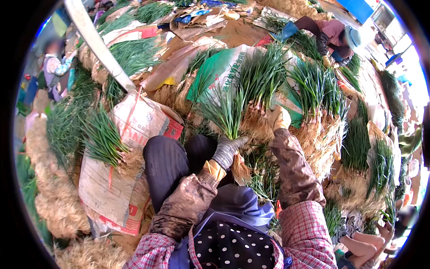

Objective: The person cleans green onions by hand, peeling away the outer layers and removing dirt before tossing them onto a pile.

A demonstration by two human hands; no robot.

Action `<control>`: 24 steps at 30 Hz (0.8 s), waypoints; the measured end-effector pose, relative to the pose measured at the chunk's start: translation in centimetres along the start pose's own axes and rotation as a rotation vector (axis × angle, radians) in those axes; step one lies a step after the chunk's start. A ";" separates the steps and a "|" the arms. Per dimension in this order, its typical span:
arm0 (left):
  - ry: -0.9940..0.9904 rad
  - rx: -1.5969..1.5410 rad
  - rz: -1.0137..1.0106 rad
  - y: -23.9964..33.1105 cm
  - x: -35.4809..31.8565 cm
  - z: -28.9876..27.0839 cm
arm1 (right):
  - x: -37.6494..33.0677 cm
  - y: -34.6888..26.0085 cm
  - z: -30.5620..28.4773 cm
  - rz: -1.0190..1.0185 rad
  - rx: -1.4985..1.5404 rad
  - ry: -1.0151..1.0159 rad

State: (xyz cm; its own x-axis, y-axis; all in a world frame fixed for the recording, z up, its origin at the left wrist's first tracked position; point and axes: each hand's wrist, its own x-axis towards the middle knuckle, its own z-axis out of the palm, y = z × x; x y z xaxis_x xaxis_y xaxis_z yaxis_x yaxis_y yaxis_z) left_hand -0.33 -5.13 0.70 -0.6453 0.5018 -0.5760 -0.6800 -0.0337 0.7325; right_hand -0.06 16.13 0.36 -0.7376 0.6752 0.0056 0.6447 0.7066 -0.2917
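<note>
My left hand (229, 151), in a dark grey glove, is closed around a small bunch of green onions (226, 117). Their leaves point away from me, and the pale roots (241, 170) hang below the fist. A yellowish glove covers my right hand (280, 117), whose fingers curl in at the root end of a heap of green onions (262, 74). Just to its right stands another thick pile of green onions (316, 85) with long straw-coloured roots. On a flattened sack (134, 119) to my left lies a separate bunch of green onions (104, 136).
A white and green sack (219, 67) lies under the heap ahead. A pale curved pole (96, 42) slants down at the upper left. One person (333, 38) bends over onions at the far right, and another (56, 67) is at the far left. Root masses (58, 179) line the left side.
</note>
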 end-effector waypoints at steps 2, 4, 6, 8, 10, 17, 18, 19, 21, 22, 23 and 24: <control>-0.022 -0.012 -0.010 -0.6 0.6 -0.8 | -1.3 1.0 2.5 -0.029 0.136 0.096; -0.069 -0.120 0.061 -1.1 0.8 -1.6 | -6.6 2.4 1.9 -0.204 0.137 -0.032; -0.069 -0.160 0.062 -1.4 1.1 -1.2 | -12.0 6.1 4.3 -0.308 0.064 -0.196; -0.078 -0.186 0.025 -1.3 0.9 -1.1 | -15.5 6.7 5.1 -0.465 -0.513 -1.067; -0.082 -0.212 0.022 -1.5 1.2 -0.8 | -18.8 9.9 5.9 -0.585 -0.511 -1.223; -0.030 -0.098 0.028 -0.8 0.6 0.1 | -6.9 -0.2 1.5 -0.162 0.416 0.044; -0.025 -0.026 0.002 -0.7 0.7 0.2 | -5.0 -0.4 1.8 -0.112 0.359 0.030; -0.029 -0.019 0.006 -0.6 0.5 0.4 | -3.2 -0.5 2.0 -0.063 0.301 0.014; -0.052 -0.051 -0.006 -1.1 1.0 1.3 | 0.6 4.5 5.6 -0.186 -0.069 0.155; -0.041 -0.070 -0.012 -1.4 1.4 1.0 | 0.6 5.2 6.5 -0.206 0.009 0.092; -0.020 -0.069 -0.006 -1.4 1.2 0.4 | -0.5 3.9 5.7 -0.231 0.087 0.023; -0.020 -0.047 -0.011 -1.2 1.0 -0.1 | -1.9 2.8 4.6 -0.202 0.182 -0.141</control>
State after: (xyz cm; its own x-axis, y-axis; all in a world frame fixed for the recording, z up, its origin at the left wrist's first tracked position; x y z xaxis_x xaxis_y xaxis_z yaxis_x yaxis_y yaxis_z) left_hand -0.20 -4.71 -0.77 -0.6306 0.5198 -0.5763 -0.7032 -0.0686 0.7076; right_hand 2.22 15.88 -4.88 -0.8760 0.4799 -0.0482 0.4449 0.7653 -0.4652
